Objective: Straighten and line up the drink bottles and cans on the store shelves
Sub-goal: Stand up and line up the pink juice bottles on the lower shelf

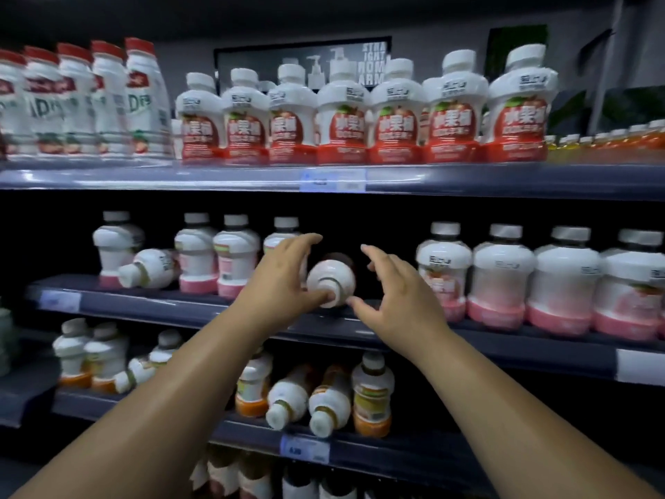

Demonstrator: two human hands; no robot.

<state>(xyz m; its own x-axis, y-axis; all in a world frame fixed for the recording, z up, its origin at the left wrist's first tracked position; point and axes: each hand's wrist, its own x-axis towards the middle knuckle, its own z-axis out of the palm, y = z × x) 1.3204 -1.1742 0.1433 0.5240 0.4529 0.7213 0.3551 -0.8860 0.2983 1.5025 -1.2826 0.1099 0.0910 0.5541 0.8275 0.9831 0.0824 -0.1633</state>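
- heavy motion blur, labels unreadable; bottom row of bottles [252,477] cut off by the frame edge
- dark store shelving; middle shelf [503,340] carries pink-based bottles [500,275], mostly upright
- one tipped bottle [333,279] lies in the gap on the middle shelf, cap toward camera, base lost in shadow
- left hand [280,282] spread, fingers arched over it, thumb touching its neck
- right hand [396,300] spread just beside it; contact can't tell

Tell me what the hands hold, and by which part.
Nothing gripped, seemingly: the left hand touches the cap of the tipped bottle with its thumb; the right hand hovers open beside it.
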